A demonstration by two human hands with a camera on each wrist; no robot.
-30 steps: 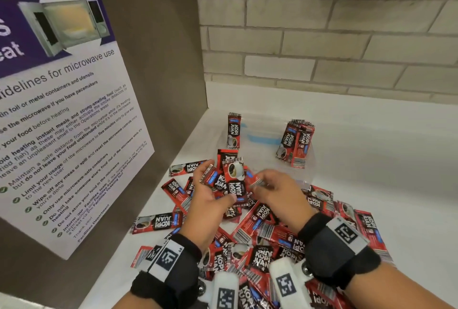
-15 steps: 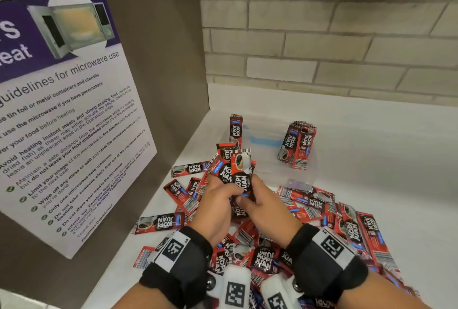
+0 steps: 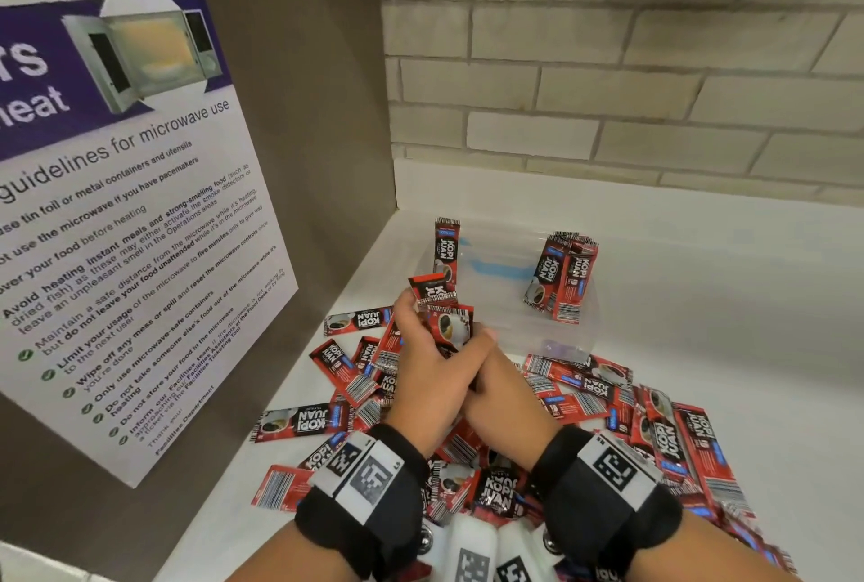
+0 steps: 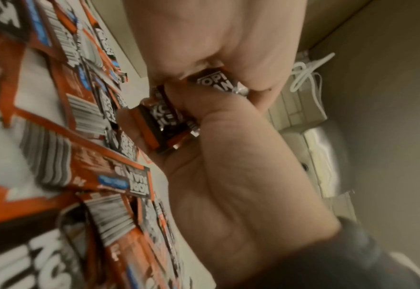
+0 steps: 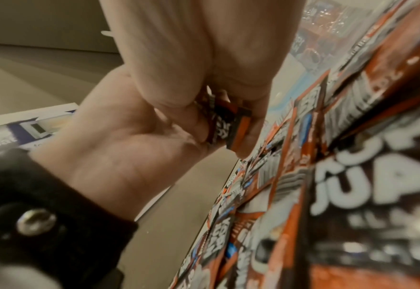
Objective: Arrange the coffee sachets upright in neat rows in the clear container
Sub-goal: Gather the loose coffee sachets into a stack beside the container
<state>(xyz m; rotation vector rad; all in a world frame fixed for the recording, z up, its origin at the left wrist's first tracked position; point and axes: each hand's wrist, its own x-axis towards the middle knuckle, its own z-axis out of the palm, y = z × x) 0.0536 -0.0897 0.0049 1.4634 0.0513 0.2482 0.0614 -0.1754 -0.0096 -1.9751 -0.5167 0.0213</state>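
Note:
Red-and-black coffee sachets lie in a loose pile (image 3: 575, 394) on the white counter. My left hand (image 3: 423, 357) and right hand (image 3: 495, 378) press together above the pile and both grip a small bundle of sachets (image 3: 446, 320), which stands roughly upright. The left wrist view shows the bundle (image 4: 164, 125) in my left hand's curled fingers, and the right wrist view shows the same bundle (image 5: 228, 125) pinched in my right hand. Just beyond the hands stands the clear container (image 3: 509, 305). It holds one upright sachet (image 3: 446, 249) at its left end and a leaning group (image 3: 561, 277) at its right.
A brown panel with a microwave-guidelines poster (image 3: 117, 217) walls off the left side. A brick wall (image 3: 608, 81) rises behind the counter. Bare white counter (image 3: 748, 324) stretches to the right of the container and pile.
My hands were apart, picking sachets off the pile. They have come together and lifted the gathered sachets into one bundle, nearer the container.

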